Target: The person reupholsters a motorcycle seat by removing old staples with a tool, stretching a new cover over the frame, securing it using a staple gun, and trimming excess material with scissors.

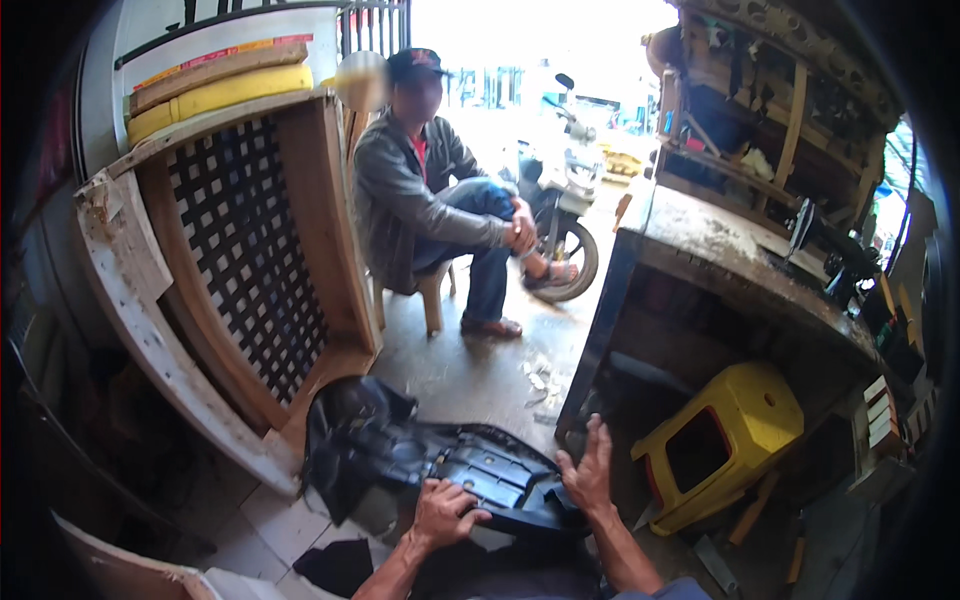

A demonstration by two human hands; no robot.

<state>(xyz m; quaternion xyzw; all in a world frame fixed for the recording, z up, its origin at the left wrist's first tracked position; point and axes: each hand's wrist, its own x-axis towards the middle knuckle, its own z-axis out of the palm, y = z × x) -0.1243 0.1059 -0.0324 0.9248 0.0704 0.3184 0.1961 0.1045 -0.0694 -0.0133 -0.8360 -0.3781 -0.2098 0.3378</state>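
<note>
A black motorcycle seat (395, 450) lies underside up across my lap area, its moulded plastic base showing ribs and fittings. My left hand (448, 510) rests on the seat's near edge, fingers curled over it and gripping it. My right hand (590, 465) is raised at the seat's right end, open, fingers pointing up; whether the palm touches the seat I cannot tell. A dark piece of material (330, 568) lies on the tiles at lower left.
A wooden frame with black webbing (250, 270) stands left. A person (420, 200) sits ahead on a chair, beside a parked motorbike (570, 250). At right are a worn workbench (700, 220), a black sewing machine (835, 255), a tipped yellow stool (725, 420) and wood offcuts (755, 510).
</note>
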